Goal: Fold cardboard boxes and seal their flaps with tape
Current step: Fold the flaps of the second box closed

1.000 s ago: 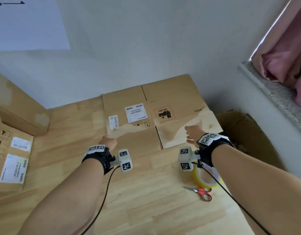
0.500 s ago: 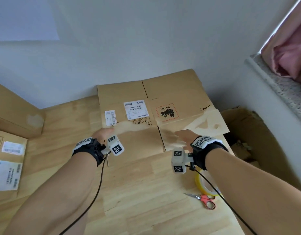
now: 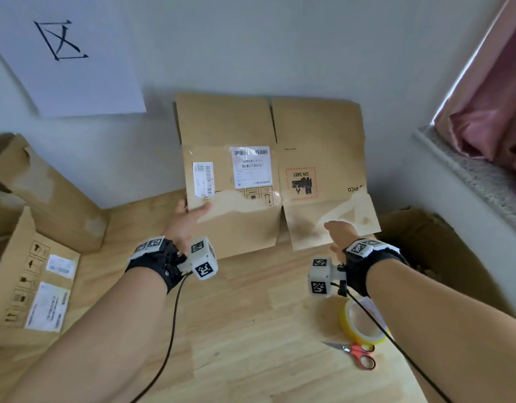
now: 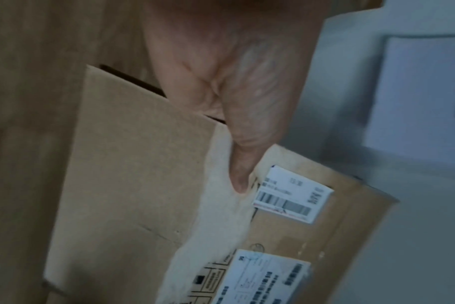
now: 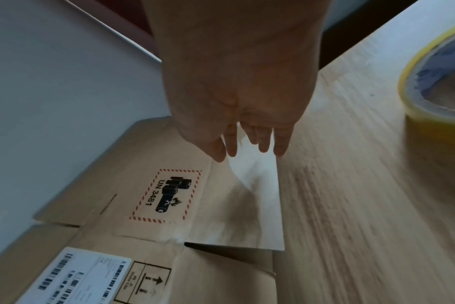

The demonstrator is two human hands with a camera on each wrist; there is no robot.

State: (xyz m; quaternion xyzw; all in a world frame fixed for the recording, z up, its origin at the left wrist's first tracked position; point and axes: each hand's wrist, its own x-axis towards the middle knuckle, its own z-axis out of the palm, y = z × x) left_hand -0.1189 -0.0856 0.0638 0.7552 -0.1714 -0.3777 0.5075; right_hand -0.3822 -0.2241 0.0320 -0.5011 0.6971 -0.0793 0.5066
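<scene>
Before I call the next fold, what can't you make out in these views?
- Left hand fingers: head and left wrist views show only the thumb on the box; the cardboard hides the rest.
- Label text: too small in the head view, blurred in both wrist views.
- Tape: cut off by the right wrist view's edge; its loose end is not visible.
- Right hand: contact with the flap is unclear.

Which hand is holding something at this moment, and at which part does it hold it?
The left hand grips the flattened cardboard box at its left edge, thumb on the front face. The right hand holds nothing; its straight fingers reach over the box's right lower flap.
</scene>
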